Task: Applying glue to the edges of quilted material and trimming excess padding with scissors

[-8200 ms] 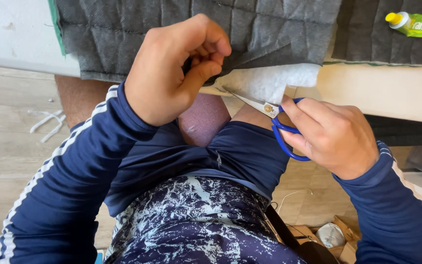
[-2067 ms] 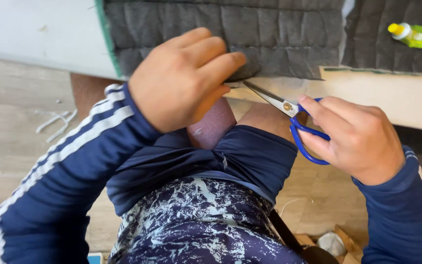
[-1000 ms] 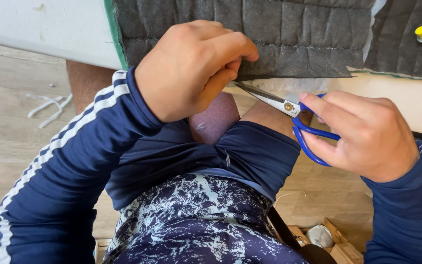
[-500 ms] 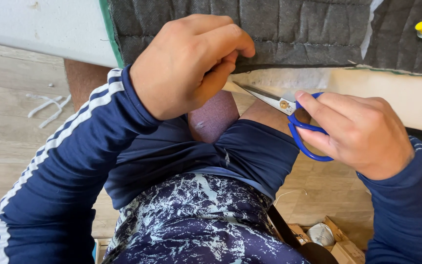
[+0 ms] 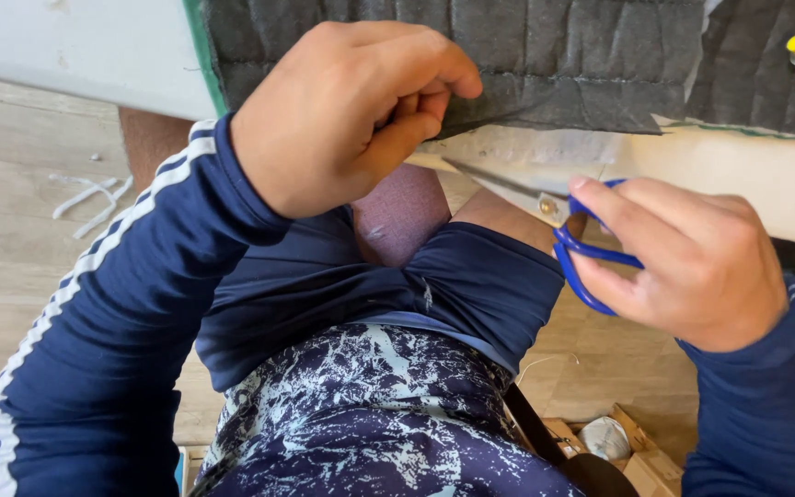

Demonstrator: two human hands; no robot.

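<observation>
White scraps (image 5: 94,195) on floor, far left. Left hand (image 5: 342,110) pinches edge of dark grey felt (image 5: 526,55), fingers closed tight on it. Felt hangs over tabletop (image 5: 738,175) edge. Scissors (image 5: 545,207), blue handles, blades almost closed under felt edge. Right hand (image 5: 692,262) grips handles. Cut looks partway; more felt left to cut.

Blue-handled scissors (image 5: 545,216) at grey felt (image 5: 545,55) edge

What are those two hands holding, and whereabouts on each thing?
Right hand holds scissors by their blue handle loops; left hand pinches the dark quilted fabric at its lower edge.
</observation>
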